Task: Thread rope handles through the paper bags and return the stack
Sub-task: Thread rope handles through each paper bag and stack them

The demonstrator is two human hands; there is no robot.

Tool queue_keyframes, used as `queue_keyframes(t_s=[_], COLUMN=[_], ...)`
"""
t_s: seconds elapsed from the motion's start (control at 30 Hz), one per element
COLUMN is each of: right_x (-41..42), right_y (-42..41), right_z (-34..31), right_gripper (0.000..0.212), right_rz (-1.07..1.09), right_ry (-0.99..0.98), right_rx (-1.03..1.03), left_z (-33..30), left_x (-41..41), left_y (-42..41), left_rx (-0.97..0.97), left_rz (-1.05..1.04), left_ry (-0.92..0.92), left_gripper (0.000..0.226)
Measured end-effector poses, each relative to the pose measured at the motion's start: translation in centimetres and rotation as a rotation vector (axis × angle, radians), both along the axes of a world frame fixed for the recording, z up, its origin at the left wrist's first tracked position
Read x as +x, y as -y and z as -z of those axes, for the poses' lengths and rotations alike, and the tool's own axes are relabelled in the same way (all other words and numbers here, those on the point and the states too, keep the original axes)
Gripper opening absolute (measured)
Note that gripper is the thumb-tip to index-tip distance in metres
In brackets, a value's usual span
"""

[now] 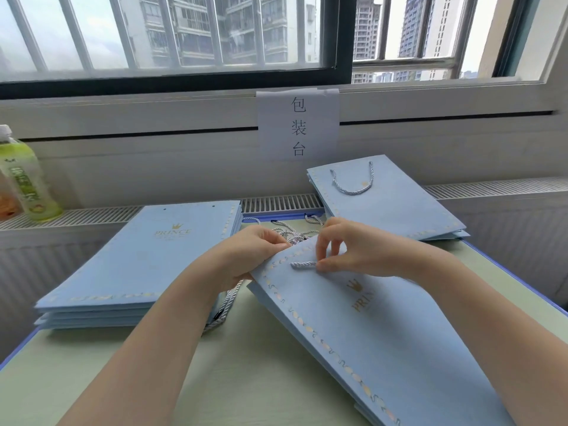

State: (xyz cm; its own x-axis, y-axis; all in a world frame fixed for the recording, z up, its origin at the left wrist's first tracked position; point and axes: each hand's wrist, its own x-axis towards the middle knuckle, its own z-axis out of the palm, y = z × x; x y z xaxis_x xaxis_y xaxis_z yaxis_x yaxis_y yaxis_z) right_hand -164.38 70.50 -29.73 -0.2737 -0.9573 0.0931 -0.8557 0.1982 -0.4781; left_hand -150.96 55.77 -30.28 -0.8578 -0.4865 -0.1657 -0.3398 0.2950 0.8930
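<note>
Nearest me, my right hand [347,253] pinches rope [302,265] on one bag [384,348]; finished bags [399,207] upper right, unthreaded stack [138,265] left.

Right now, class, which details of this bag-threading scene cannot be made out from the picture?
- Head view: the rope handle's right end, hidden under the right hand.
- Head view: what the left hand holds, hidden behind the tilted bag's top edge.
- Head view: the bottle's left side, cut off by the frame.
</note>
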Motion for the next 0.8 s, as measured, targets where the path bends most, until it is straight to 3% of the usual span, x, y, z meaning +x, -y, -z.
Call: queue_keyframes(t_s=[0.1,0.23,0.47,0.53,0.67,0.8], right_x=[0.0,0.6,-0.3,-0.5,-0.1,0.8], right_y=[0.0,0.7,-0.3,-0.4,0.1,0.9], right_z=[0.0,0.6,-1.7,-1.8,-1.2,-0.4], right_gripper=[0.013,0.018,0.02,0.022,0.022,0.02], right_rz=[0.004,0.011,0.088,0.08,-0.031,-0.121], right_ry=[-0.013,0.11,0.403,0.587,0.981,1.101], right_rx=[0.016,-0.101,-0.627,-0.719,-0.742,-0.697], left_z=[0.0,0.9,1.4,1.6,1.4,1.0], left_x=[-0.4,-1.1,-0.8,-1.1,-1.8,-1.5], left_y=[-0.7,-1.3,-1.1,-1.6,-2.9,-4.2], left_rx=[-0.233,-0.581,-0.702,-0.692,-0.492,-0.228], left_rz=[-0.017,0.031,0.019,-0.013,-0.027,0.093], left_ry=[0.05,0.173,0.306,0.18,-0.311,-0.454], left_gripper=[0.047,0.045,0.026,0.027,0.032,0.023])
